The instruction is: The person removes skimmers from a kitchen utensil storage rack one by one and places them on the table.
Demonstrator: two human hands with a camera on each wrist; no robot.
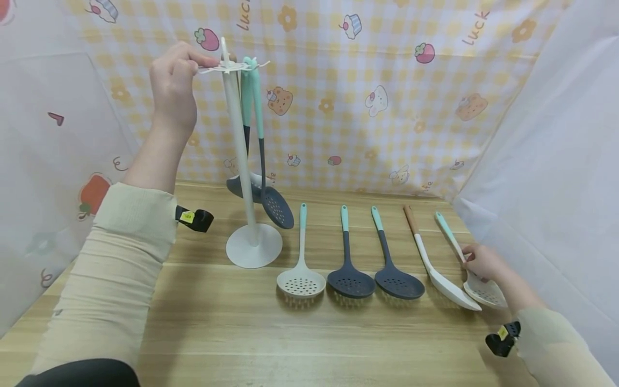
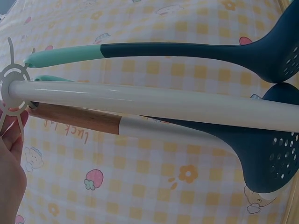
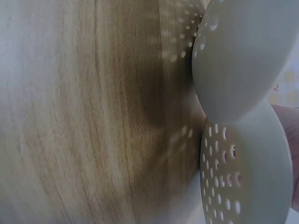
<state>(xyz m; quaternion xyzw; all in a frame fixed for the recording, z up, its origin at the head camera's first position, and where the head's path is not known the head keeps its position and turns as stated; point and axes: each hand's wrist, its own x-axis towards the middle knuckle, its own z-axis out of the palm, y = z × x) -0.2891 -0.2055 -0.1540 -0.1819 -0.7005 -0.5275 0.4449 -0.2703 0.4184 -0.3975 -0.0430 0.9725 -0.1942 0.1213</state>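
My left hand [image 1: 174, 80] pinches the hooked ring at the top of a white utensil stand [image 1: 244, 150]. From its hooks hang a dark skimmer [image 1: 278, 208] with a mint handle, another mint-handled dark utensil [image 1: 246, 102], and one with a wooden handle [image 2: 88, 119] and white shaft, partly behind the pole. Far to the right, my right hand [image 1: 486, 262] grips the shaft of a white skimmer [image 1: 486, 294] with a mint handle; its perforated bowl stays low at the table. In the right wrist view this bowl [image 3: 275, 172] hides most of the hand.
Left of the right hand lies a white wooden-handled utensil [image 1: 452, 290], its bowl close to the held skimmer. Two dark skimmers [image 1: 350, 284] and a white skimmer [image 1: 301, 282] continue the row on the wooden table [image 1: 309, 344]. A checked curtain [image 1: 329, 134] hangs behind.
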